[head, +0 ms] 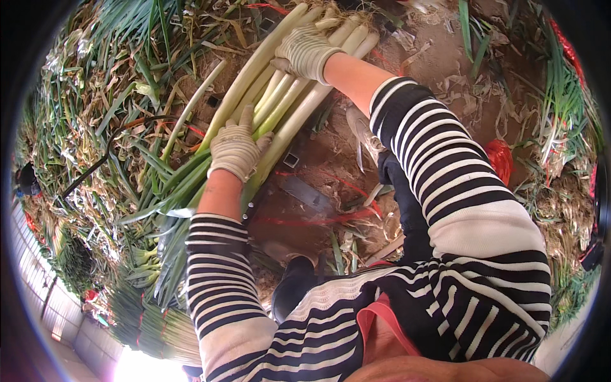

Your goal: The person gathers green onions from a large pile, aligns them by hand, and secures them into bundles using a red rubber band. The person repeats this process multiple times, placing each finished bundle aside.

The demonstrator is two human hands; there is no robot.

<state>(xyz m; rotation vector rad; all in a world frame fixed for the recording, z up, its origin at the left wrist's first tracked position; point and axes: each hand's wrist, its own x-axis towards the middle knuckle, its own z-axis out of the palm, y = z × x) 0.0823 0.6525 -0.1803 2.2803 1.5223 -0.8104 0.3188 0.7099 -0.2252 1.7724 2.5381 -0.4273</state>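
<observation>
A row of thick green onions (298, 105) lies slantwise in front of me, pale shafts and roots at the top, green leaves (184, 186) at the lower left. Both my hands wear ribbed knit gloves. My left hand (237, 148) rests over the shafts where they turn green, thumb and forefinger spread apart. Higher up, near the root ends, my right hand (308, 52) has its fingers curled over several shafts; its fingertips are partly hidden. One thin loose stalk (193, 110) lies left of the row.
Beneath the onions show a square metal tube end (290, 160) and a flat grey plate (308, 196). Red plastic strip (329, 219) crosses the soil. Leaf litter (95, 105) covers the left side. Tied onion bundles (148, 324) lie lower left, loose green onions (563, 110) at right.
</observation>
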